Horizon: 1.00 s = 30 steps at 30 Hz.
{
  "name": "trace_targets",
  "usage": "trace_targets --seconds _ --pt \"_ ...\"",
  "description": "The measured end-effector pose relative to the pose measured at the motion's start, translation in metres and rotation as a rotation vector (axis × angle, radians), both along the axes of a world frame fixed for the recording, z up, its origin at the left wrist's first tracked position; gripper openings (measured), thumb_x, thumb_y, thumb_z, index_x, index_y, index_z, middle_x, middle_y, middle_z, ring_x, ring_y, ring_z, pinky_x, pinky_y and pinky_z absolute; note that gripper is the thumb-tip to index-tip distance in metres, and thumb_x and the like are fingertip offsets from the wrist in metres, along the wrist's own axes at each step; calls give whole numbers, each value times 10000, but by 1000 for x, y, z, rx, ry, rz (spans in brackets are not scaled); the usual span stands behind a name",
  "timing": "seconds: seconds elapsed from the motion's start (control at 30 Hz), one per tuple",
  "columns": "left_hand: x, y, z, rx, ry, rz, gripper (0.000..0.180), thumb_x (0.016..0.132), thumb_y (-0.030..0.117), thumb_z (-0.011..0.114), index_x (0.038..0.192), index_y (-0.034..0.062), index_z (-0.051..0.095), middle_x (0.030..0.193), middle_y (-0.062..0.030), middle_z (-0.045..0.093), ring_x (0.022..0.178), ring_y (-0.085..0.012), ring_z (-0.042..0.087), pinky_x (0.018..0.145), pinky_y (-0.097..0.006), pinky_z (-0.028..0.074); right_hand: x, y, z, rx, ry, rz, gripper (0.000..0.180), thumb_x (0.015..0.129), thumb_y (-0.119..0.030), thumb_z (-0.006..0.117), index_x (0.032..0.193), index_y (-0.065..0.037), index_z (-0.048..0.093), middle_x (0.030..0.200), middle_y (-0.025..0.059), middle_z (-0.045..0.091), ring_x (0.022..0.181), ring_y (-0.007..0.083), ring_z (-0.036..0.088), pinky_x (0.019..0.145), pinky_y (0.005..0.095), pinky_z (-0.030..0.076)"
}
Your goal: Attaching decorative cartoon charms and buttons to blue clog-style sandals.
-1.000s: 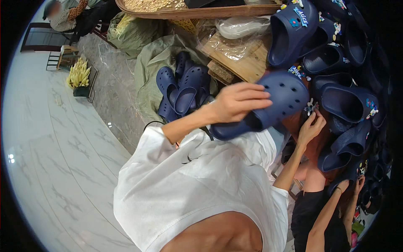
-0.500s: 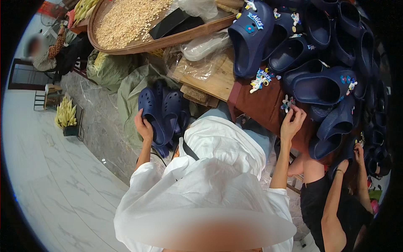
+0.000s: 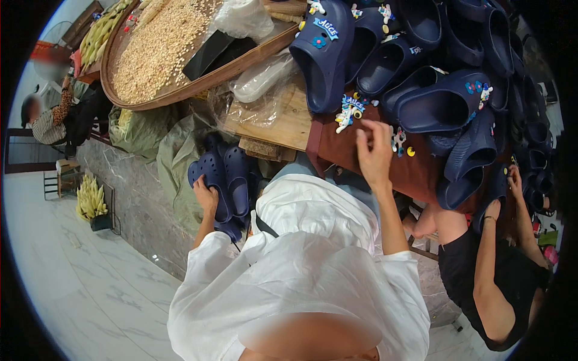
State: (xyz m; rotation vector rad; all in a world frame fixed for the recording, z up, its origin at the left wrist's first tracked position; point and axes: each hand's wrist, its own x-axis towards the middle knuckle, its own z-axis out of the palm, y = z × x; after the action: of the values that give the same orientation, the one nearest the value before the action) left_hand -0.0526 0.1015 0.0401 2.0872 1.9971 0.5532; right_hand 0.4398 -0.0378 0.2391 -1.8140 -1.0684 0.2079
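Observation:
My left hand (image 3: 206,195) is closed on the side of a navy clog (image 3: 212,174) dotted with holes, which stands among other navy clogs (image 3: 236,171) beside my lap. Over the edge of the brown tabletop (image 3: 331,141) is my right hand (image 3: 376,157), fingers apart, with nothing seen between them. Beyond its fingertips lies a cluster of small shoe charms (image 3: 349,114) in white, blue and yellow. Just right of that hand lie a whitish figure charm (image 3: 398,141) and a yellow crescent charm (image 3: 411,151). Whether the hand touches any charm cannot be made out.
Navy clogs with charms (image 3: 433,108) are heaped at the right. A round woven tray of pale kernels (image 3: 150,54) lies far left, near bagged white footwear (image 3: 256,78). A co-worker's hand (image 3: 515,180) holds a clog at right. Another person (image 3: 48,123) sits far left.
My right hand has left the whitish charm and moved left toward the charm cluster, its fingers spreading. My left hand stays on the clog. The whole view has shifted a little.

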Motion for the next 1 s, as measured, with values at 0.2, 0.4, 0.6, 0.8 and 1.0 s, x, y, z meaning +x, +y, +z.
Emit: trace_targets --seconds 0.2,0.4,0.6,0.8,1.0 --pt "0 -7 -5 -45 6 -65 666 666 -1 574 1327 21 500 1295 -250 479 1205 -434 467 1063 -460 376 -14 59 14 -104 10 124 606 908 -347 681 1320 32 448 1218 234 529 1014 380 615 882 440 492" --pt "0 -19 -17 -106 63 -125 751 661 -2 649 1383 21 444 1373 -281 423 1240 -463 427 1087 -478 353 -9 87 -2 -130 17 75 723 898 -409 655 1310 128 401 1229 379 546 1135 486 569 965 486 458" --pt "27 -24 -13 -137 207 -115 720 688 21 704 1372 38 481 1428 -315 408 1282 -478 415 1096 -487 349 -4 76 0 -122 94 34 641 887 -405 667 1286 46 448 1127 314 634 1036 466 633 891 475 499" --pt "51 -24 2 -68 217 -173 710 655 25 668 1342 22 492 1371 -322 430 1235 -498 432 1070 -502 362 -11 36 -7 41 306 217 483 915 -270 676 1243 26 480 893 91 647 624 97 542 577 261 448" --pt "152 -20 107 238 -496 -182 373 855 -10 580 1226 20 584 1223 -151 523 1131 -274 540 923 -352 459 -54 -14 -17 45 598 283 428 910 -143 670 1236 24 448 872 49 577 615 34 496 522 218 420"
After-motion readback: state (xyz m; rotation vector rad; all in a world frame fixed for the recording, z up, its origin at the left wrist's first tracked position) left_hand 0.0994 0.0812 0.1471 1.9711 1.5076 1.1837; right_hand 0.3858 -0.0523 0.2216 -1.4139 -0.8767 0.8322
